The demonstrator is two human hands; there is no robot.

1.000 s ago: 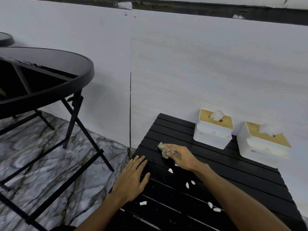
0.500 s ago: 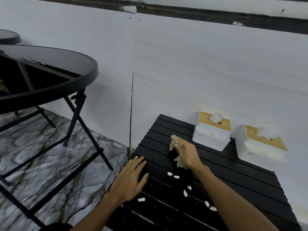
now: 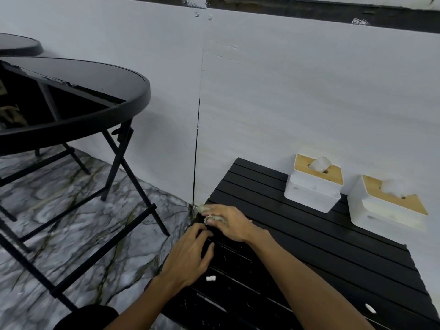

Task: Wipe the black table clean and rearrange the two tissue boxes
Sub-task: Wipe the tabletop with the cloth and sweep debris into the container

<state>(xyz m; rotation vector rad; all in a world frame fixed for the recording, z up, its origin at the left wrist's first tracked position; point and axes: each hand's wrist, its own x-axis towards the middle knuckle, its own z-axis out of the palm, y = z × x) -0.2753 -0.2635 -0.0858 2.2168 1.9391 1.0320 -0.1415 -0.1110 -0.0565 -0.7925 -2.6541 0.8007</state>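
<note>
A round, dark glass-topped table [image 3: 71,96] on thin folding legs is standing far left on a veined marble floor [image 3: 71,234]. At the low black slatted desk [image 3: 321,270], the left hand [image 3: 188,258] is resting spread at the left edge, probably to catch crumbs. Just beside it, the right hand [image 3: 229,226] is gripping a crumpled greyish wad [image 3: 213,217] and pressing it onto the slats. A white scrap [image 3: 210,278] is lying nearby. The left tissue box [image 3: 312,194] and the right tissue box [image 3: 385,210], both white with wooden lids, are sitting by the wall.
</note>
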